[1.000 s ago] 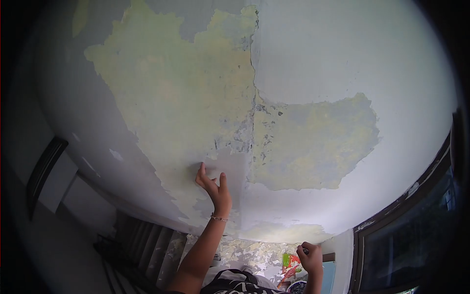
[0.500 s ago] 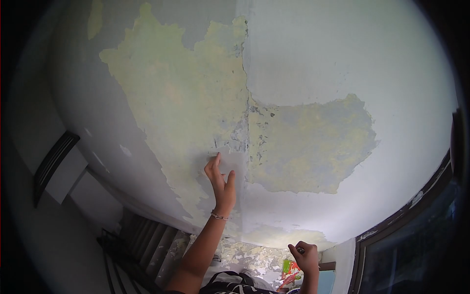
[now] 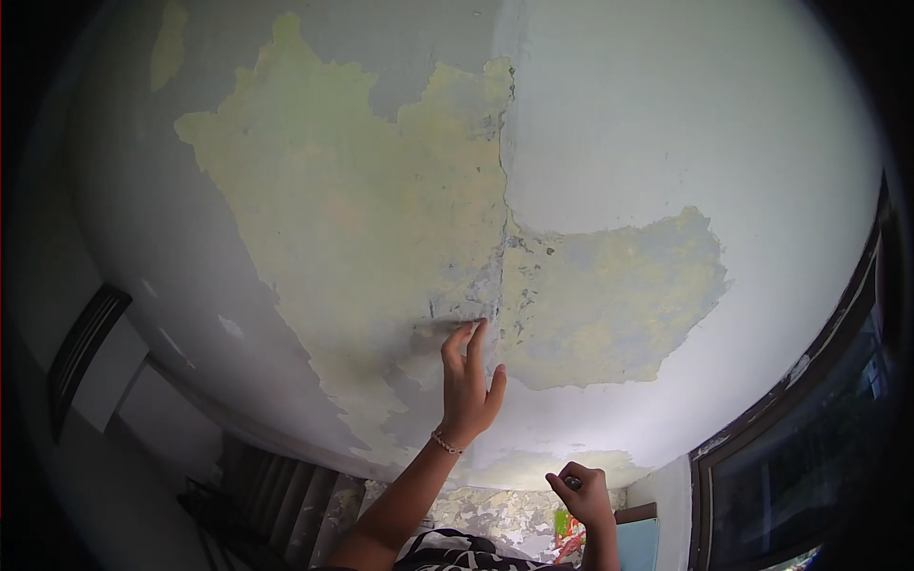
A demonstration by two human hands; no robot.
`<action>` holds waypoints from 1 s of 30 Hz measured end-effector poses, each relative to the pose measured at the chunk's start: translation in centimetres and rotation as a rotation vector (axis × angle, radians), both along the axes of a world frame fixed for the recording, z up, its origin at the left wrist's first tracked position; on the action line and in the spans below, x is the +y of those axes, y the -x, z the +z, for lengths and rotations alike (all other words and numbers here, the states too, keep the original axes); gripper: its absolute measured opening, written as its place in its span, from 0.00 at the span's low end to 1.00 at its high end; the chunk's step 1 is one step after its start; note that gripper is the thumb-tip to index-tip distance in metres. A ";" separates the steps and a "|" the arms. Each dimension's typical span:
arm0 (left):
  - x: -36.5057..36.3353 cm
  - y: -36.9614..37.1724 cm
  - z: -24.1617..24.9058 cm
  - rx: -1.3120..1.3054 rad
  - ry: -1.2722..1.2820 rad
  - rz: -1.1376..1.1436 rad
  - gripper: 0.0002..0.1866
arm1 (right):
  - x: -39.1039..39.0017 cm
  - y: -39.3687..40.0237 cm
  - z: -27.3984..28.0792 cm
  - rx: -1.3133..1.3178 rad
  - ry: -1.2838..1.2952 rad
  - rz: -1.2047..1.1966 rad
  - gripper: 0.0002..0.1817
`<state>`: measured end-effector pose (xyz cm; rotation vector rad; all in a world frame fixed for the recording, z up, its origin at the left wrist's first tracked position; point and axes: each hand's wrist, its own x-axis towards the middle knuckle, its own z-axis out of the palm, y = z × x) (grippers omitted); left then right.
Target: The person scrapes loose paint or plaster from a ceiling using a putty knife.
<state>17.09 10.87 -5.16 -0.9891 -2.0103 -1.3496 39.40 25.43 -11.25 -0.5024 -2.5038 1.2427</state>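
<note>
My left hand reaches up to the wall with its fingers stretched and apart, wearing a beaded bracelet at the wrist. Its fingertips are right at the wall's corner line, by the lower end of a bared, yellowish patch where the paint has come off. Right of the corner, a second bared patch has ragged edges. Lower down, my right hand is closed round a small, dark, rounded thing; I cannot tell what it is, as the fingers hide most of it.
Paint flakes litter the floor below me, with a green-and-red printed item among them. Stairs and a dark railing lie at lower left. A dark-framed window stands at right.
My left hand has moved right along the wall to the corner, its fingers straighter. The right hand stays closed near the same place. The view has shifted slightly.
</note>
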 end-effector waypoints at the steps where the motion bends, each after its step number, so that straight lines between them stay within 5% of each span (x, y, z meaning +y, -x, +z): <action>1: -0.3 0.2 -0.1 0.008 0.032 -0.012 0.35 | -0.5 0.5 0.5 0.014 0.010 -0.008 0.15; 5: -1.7 0.8 0.7 0.101 0.167 -0.002 0.32 | -2.1 2.7 2.5 0.092 0.045 0.014 0.16; 9: -4.9 3.7 2.2 0.273 0.211 -0.105 0.20 | -2.8 5.6 7.1 0.647 0.415 0.255 0.22; 12: -8.3 8.0 4.1 0.639 0.024 0.265 0.13 | -4.6 8.9 14.0 1.036 0.389 0.469 0.32; 15: -10.4 15.5 6.5 0.691 -0.278 0.599 0.23 | -7.3 12.1 20.3 1.158 0.127 0.644 0.32; 21: -12.1 16.9 6.4 0.558 -0.063 0.669 0.31 | -8.4 20.8 21.8 0.935 -0.312 0.886 0.21; 26: -12.3 17.3 6.0 0.576 -0.079 0.656 0.30 | -10.9 19.7 23.1 1.016 -0.039 1.094 0.24; 30: -12.4 17.2 6.0 0.568 -0.082 0.651 0.30 | -9.3 22.5 21.6 0.887 -0.181 0.994 0.24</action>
